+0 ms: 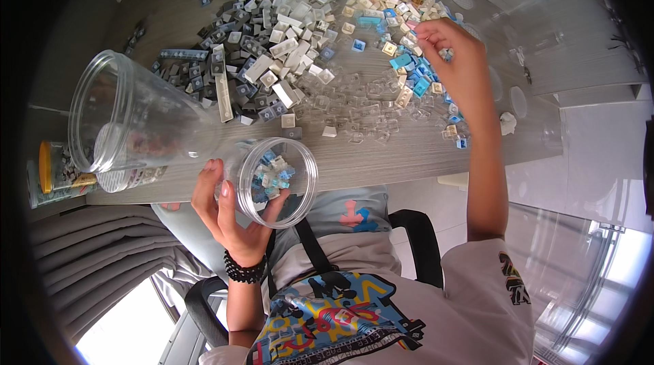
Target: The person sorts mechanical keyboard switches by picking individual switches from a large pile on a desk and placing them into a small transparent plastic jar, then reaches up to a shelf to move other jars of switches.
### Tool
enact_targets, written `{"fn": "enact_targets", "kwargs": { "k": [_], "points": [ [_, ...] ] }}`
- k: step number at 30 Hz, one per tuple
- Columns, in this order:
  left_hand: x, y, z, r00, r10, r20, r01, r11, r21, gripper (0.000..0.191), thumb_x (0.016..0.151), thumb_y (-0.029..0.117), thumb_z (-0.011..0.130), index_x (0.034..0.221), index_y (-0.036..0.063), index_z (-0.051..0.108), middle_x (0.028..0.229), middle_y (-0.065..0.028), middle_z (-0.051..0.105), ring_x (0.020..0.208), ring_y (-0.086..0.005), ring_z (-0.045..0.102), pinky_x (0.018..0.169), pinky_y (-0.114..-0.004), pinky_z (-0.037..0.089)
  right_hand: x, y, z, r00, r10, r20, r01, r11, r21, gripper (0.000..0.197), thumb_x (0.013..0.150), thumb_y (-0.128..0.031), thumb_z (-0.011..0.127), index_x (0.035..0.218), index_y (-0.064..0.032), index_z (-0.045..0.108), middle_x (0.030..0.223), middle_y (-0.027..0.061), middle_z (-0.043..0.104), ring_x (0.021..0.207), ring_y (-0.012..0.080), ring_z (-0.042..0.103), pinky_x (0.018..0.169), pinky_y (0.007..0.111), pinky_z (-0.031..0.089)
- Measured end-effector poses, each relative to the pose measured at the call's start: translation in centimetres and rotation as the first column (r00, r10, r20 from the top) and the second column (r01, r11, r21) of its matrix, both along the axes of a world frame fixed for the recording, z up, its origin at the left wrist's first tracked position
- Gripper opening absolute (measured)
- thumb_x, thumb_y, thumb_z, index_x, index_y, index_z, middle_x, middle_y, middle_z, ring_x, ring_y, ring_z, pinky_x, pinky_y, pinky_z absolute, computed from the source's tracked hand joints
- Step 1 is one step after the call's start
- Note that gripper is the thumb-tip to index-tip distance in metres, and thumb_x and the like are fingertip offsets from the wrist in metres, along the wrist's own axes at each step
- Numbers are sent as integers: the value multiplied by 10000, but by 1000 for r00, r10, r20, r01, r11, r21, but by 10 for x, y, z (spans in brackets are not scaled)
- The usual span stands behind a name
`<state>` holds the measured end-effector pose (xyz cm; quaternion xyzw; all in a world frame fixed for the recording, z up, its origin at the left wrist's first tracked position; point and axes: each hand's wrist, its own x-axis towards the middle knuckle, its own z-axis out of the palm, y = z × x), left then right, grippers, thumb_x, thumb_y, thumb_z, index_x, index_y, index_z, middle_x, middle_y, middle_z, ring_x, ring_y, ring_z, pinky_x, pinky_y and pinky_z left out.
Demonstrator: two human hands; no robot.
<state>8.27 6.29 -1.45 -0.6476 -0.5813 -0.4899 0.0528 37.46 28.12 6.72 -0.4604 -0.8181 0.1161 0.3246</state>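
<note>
My left hand (pixel 232 211) grips a clear plastic jar (pixel 305 211), its open mouth tilted toward me. Small blue and white pieces (pixel 273 177), perhaps keyboard switches, lie inside. Over at the right, my right hand (pixel 454 53) reaches into a pile of cream and blue keycaps (pixel 421 76) with its fingers bent. A pink keycap (pixel 411 23) shows at its fingertips; whether it is pinched is unclear. Transparent keycaps (pixel 365 109) are spread left of this pile. Farther left lie white keycaps (pixel 291 7) and dark grey keycaps (pixel 204 71).
A larger clear jar (pixel 153 109) lies on its side at the left, near a jar with a yellow lid (pixel 45 166). Round clear discs (pixel 518 101) and a crumpled white tissue (pixel 507 123) lie at the right. The desk's front edge (pixel 357 183) runs below the piles.
</note>
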Motion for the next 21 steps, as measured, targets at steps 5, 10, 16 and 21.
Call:
{"fn": "enact_targets", "kwargs": {
  "k": [5,10,16,21],
  "points": [
    [-2,0,0,1000,3,-16,-3,1000,2,938,667,191,924,1448,162,406,1370,-188,462,1248,-392,515,1007,-518,468,23,36,-25,983,159,88,-143,977,-159,217,826,-11,731,1031,-36,662,886,57,670,768,146,662,681,270,539],
    [0,-1,1,999,17,-32,-17,1000,6,937,670,199,923,1450,163,404,1365,-186,469,1246,-392,515,1007,-521,462,13,32,-11,954,228,196,-185,959,-214,270,827,21,709,1081,-56,660,880,40,612,709,140,587,691,273,517],
    [2,-2,1,999,9,-39,-10,1000,-16,933,676,211,921,1451,164,403,1370,-186,465,1247,-396,513,1006,-524,462,5,35,-13,915,284,287,-220,947,-233,266,842,20,685,1094,-51,637,939,40,618,697,139,578,658,282,509],
    [3,-2,2,999,7,-44,-8,1000,-26,935,679,213,919,1455,169,399,1372,-186,461,1249,-397,511,1005,-526,463,6,46,-19,902,320,288,-242,930,-277,245,847,10,687,1077,-42,622,922,45,612,694,135,579,638,285,501]
  ]
}}
